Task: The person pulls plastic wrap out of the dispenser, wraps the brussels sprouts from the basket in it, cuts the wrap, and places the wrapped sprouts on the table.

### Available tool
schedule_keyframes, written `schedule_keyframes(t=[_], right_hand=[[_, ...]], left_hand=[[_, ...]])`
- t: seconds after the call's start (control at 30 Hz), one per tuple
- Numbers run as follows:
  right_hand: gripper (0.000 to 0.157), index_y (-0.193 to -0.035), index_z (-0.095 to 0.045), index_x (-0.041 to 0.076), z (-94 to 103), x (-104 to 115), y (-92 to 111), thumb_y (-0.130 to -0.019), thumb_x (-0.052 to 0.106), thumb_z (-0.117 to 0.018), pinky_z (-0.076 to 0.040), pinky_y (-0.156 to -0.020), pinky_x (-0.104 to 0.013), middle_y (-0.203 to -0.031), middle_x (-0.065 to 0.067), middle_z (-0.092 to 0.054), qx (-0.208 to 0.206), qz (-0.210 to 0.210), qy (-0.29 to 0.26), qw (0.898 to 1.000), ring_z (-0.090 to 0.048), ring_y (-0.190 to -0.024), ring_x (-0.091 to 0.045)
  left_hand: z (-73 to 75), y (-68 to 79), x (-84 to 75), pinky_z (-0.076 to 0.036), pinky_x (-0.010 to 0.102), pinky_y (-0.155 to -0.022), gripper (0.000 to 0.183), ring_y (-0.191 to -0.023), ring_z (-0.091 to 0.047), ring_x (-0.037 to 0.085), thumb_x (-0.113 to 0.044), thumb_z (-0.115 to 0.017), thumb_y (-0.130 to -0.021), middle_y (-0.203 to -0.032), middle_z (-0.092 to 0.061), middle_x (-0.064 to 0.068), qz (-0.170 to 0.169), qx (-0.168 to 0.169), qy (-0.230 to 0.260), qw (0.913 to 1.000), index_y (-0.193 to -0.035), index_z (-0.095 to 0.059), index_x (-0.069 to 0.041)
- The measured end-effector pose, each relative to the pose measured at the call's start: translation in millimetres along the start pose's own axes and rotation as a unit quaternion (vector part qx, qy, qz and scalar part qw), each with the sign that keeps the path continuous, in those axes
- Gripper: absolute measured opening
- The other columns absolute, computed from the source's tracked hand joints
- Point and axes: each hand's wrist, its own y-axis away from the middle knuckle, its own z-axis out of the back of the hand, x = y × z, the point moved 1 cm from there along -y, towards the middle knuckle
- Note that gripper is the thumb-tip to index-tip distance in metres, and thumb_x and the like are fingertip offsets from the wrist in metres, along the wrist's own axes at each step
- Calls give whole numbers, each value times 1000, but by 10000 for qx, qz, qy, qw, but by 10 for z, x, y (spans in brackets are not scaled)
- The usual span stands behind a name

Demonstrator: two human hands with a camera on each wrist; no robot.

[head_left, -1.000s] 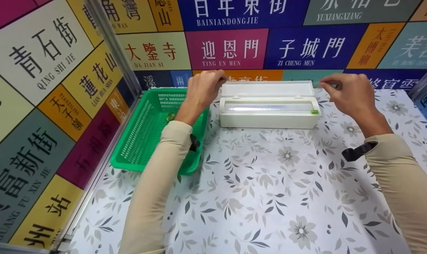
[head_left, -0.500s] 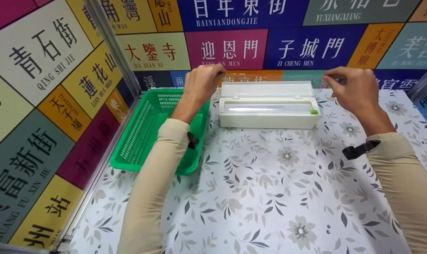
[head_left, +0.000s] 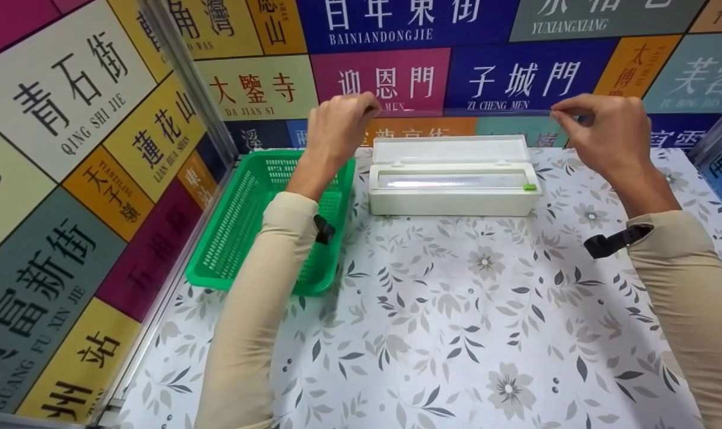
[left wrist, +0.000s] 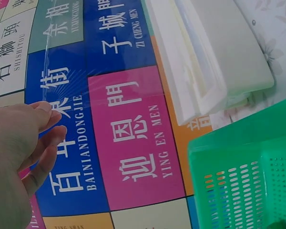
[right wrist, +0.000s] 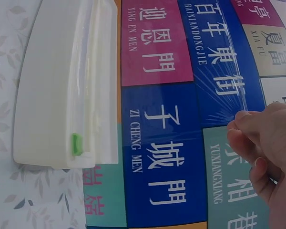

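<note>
Left hand (head_left: 340, 134): raised over the desk (head_left: 432, 339), left of the box, not touching it.
Left fingers (left wrist: 44, 110): thumb and forefinger pinched together on the film's edge, the other fingers bent.
Right hand (head_left: 614, 134): raised likewise, right of the box, apart from it.
Right fingers (right wrist: 245, 123): thumb and forefinger clamped on the film's other end, the rest curled below.
Film (head_left: 465, 117): clear, stretched between both hands, above and behind the box; crease lines fan out from each pinch in the wrist views; sign lettering shows through it. Whether it joins the box, cannot tell.
Box (head_left: 453, 203): white, long, lying flat on the desk, long side facing the person; just right of the basket, not touching.
Lid (head_left: 451, 149): white, raised along the box's back edge.
Slider (head_left: 529, 187): green, small, at the right end of the box's top.
Basket (head_left: 321, 287): green, slotted walls, left part of the desk, under the left forearm; something at its bottom is too cropped in the left wrist view to identify.
Desk cover: white, grey flowers and leaves.
Sleeves (head_left: 247, 310): beige, both arms.
Straps (head_left: 614, 241): black, one at each wrist.
Signs (head_left: 384, 80): coloured street-name panels behind and at left.
</note>
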Motion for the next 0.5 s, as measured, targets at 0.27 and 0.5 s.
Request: schedule_keyframes(t=[0.27, 0.5], right_hand=[[29, -123, -83, 15, 93, 53, -39, -108, 35, -68, -33, -64, -4, -115, -17, -82, -102, 74, -31, 9999, -40, -67, 29], [31, -124, -82, 14, 175, 106, -41, -107, 35, -69, -32, -60, 2, -117, -19, -81, -237, 52, -60, 9997, -39, -62, 29]], left_hand=[[101, -50, -34, -57, 31, -68, 23, -90, -76, 24, -31, -64, -110, -115, -83, 2, -49, -67, -143, 9999, -123, -79, -19], [202, -56, -60, -59, 30, -71, 26, -91, -76, 25, -33, -60, -112, -113, -83, 2, -166, -202, -195, 9995, -125, -79, -20]])
